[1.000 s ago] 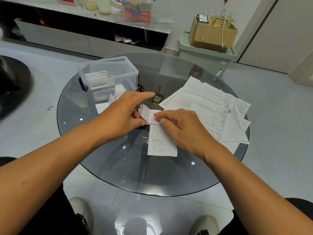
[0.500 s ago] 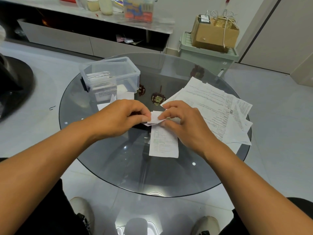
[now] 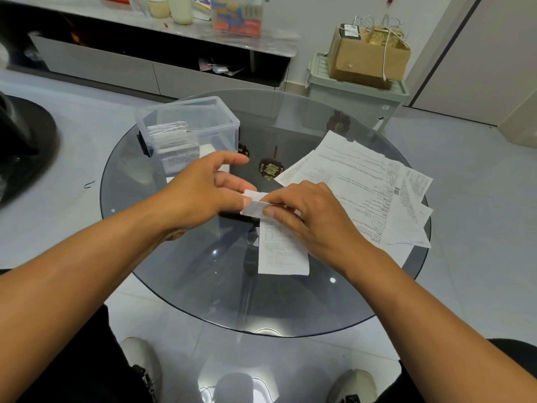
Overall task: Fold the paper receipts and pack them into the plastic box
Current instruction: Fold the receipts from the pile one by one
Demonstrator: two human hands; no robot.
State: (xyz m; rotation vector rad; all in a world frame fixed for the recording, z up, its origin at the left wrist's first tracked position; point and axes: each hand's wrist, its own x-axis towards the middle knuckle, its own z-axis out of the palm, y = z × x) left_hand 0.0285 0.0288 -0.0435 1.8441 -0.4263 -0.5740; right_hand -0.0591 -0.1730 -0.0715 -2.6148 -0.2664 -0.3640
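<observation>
White folded receipt (image 3: 253, 205) pinched at either end by left hand (image 3: 200, 190) and right hand (image 3: 313, 216).

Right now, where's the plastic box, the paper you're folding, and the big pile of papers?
plastic box (image 3: 223, 132): head view, on its clear right wall.
folded receipt (image 3: 255, 207): head view, on the folded strip between both hands.
paper pile (image 3: 357, 181): head view, on the top sheet.

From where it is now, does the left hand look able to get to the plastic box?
Probably yes. The left hand sits just in front of the plastic box, whose top is open, and nothing stands between them, though it is pinching the folded receipt with the right hand.
</observation>
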